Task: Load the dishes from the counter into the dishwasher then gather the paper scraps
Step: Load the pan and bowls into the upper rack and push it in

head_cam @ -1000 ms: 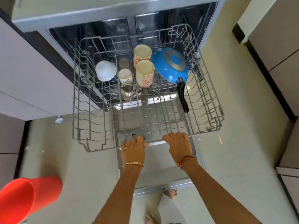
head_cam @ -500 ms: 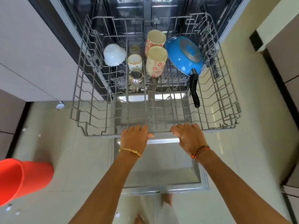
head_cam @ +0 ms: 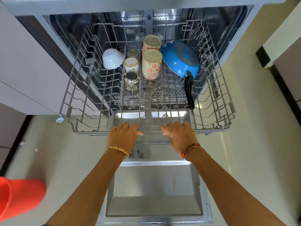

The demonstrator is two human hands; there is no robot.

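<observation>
The grey wire dishwasher rack [head_cam: 68,101] is partly pulled out over the open door [head_cam: 154,190]. In it stand a white bowl [head_cam: 112,60], two floral cups [head_cam: 151,66], a small white cup [head_cam: 131,65], a steel cup [head_cam: 131,80] and a blue pan [head_cam: 180,58] with a black handle. My left hand [head_cam: 123,137] and my right hand [head_cam: 180,137] press side by side on the rack's front rim, thumbs pointing inward; the fingertips are hidden by the rim. A crumpled paper scrap [head_cam: 60,119] lies on the floor by the rack's left corner, with smaller scraps [head_cam: 36,150] further left.
An orange bucket [head_cam: 19,198] lies at the lower left on the pale tiled floor. White cabinet fronts [head_cam: 24,66] flank the dishwasher on the left, and more cabinets [head_cam: 286,46] stand to the right. The open door takes up the floor in front of me.
The rack has slid further into the dishwasher with both hands on its front rim, and more of the open door now shows below my hands.
</observation>
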